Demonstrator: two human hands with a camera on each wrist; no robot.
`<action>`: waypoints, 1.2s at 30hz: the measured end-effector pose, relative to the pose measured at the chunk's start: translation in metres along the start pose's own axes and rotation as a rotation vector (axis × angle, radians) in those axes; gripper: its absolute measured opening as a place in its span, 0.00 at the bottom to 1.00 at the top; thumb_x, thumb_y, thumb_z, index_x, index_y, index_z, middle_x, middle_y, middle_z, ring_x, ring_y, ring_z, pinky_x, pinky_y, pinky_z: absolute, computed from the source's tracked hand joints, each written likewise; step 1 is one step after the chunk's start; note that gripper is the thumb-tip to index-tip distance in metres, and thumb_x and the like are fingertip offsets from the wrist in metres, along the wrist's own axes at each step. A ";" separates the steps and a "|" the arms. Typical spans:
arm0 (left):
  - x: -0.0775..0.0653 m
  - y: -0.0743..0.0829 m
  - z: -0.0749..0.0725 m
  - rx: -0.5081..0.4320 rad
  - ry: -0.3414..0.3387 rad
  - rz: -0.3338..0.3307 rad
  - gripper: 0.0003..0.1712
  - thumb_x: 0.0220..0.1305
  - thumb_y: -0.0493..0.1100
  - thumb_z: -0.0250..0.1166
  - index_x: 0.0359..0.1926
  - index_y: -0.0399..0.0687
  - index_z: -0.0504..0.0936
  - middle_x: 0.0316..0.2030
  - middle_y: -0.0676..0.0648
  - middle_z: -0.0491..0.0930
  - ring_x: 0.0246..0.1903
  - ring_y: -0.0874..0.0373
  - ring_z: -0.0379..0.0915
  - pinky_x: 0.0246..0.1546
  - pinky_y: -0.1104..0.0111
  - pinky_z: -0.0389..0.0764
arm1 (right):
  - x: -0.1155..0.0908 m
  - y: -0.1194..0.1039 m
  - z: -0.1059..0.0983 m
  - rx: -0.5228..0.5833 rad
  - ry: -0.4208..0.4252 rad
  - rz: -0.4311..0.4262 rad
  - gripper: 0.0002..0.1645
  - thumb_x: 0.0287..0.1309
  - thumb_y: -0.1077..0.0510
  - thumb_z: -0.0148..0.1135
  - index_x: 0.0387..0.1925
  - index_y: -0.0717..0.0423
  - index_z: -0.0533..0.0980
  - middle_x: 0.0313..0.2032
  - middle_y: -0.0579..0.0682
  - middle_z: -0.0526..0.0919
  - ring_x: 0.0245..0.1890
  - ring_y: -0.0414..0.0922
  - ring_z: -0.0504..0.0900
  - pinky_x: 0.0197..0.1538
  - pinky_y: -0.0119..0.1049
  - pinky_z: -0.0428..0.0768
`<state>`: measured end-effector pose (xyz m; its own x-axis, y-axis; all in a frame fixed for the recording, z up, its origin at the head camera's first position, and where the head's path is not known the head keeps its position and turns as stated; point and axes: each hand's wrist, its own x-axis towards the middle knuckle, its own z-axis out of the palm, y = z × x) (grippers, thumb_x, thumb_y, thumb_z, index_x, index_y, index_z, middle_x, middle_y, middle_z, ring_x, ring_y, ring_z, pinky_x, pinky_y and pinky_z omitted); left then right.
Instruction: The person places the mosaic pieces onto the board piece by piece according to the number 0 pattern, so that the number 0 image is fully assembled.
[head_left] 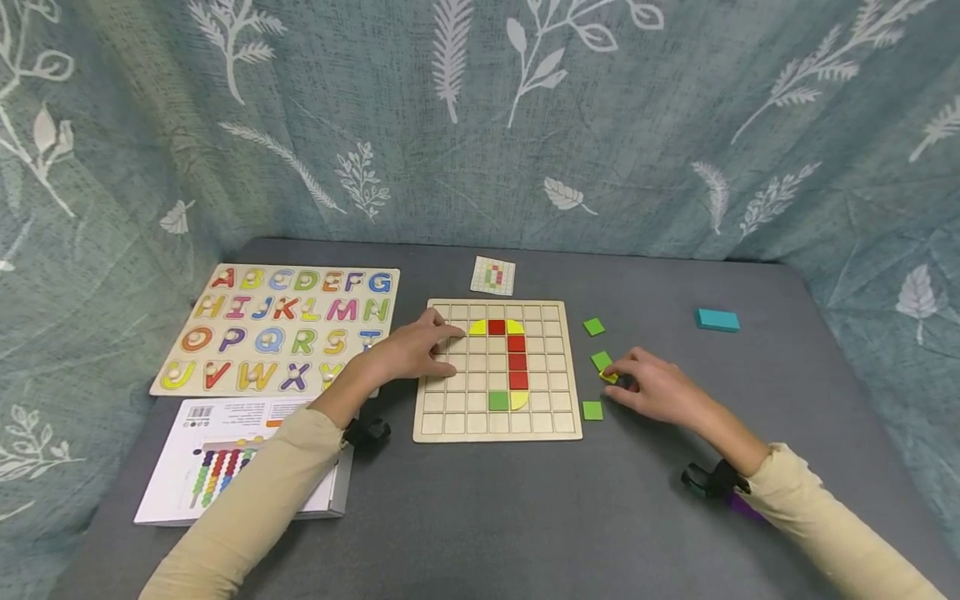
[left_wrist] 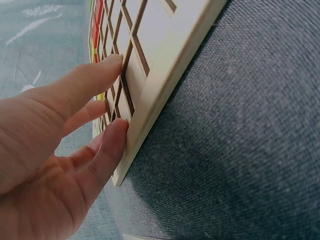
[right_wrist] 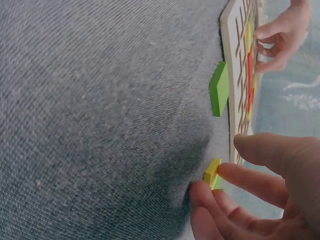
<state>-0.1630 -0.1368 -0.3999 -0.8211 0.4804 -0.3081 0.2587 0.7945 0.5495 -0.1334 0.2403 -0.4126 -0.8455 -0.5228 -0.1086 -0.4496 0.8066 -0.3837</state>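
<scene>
The wooden grid board (head_left: 450,425) lies mid-table, with red squares (head_left: 517,361), yellow rounded pieces (head_left: 519,401) and a green square (head_left: 498,401) in its cells. My left hand (head_left: 411,347) is at the board's left side, fingertips on the grid and thumb near the edge. Right of the board, my right hand (head_left: 660,390) touches a small yellow piece (right_wrist: 213,171) with its fingertips. The thumb stands apart from that piece in the right wrist view. A green tile (head_left: 601,360) is right beside it, partly hidden by the fingers in the right wrist view.
Other loose green tiles (head_left: 593,327) lie along the board's right side. A pattern card (head_left: 492,276) lies behind the board. To the left are an alphabet puzzle (head_left: 279,326) and a white box (head_left: 180,467). A teal block (head_left: 717,320) sits far right; a purple thing (head_left: 746,506) peeks from under my right wrist.
</scene>
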 end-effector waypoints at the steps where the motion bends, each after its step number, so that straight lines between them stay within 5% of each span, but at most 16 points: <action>1: 0.000 -0.001 0.000 -0.001 -0.001 -0.001 0.34 0.62 0.46 0.67 0.68 0.46 0.69 0.53 0.41 0.64 0.39 0.55 0.67 0.38 0.66 0.68 | 0.000 0.000 0.001 -0.002 0.006 -0.006 0.15 0.61 0.54 0.64 0.47 0.56 0.82 0.41 0.54 0.78 0.29 0.38 0.72 0.29 0.32 0.69; 20: 0.000 -0.004 0.004 0.002 0.010 0.006 0.34 0.61 0.46 0.68 0.67 0.47 0.70 0.53 0.41 0.64 0.39 0.55 0.67 0.38 0.66 0.68 | 0.002 0.001 0.005 -0.015 0.041 -0.070 0.04 0.56 0.61 0.67 0.33 0.55 0.85 0.36 0.52 0.74 0.29 0.40 0.72 0.30 0.32 0.69; 36: 0.001 -0.001 0.004 -0.001 0.016 -0.011 0.34 0.61 0.47 0.68 0.67 0.48 0.70 0.53 0.42 0.64 0.40 0.55 0.68 0.39 0.66 0.69 | 0.012 0.004 0.003 -0.094 0.037 -0.164 0.12 0.51 0.69 0.69 0.37 0.54 0.81 0.38 0.51 0.79 0.35 0.46 0.79 0.36 0.41 0.77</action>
<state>-0.1621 -0.1353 -0.4034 -0.8320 0.4655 -0.3018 0.2488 0.7993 0.5471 -0.1441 0.2360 -0.4183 -0.7677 -0.6406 -0.0171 -0.6059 0.7343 -0.3061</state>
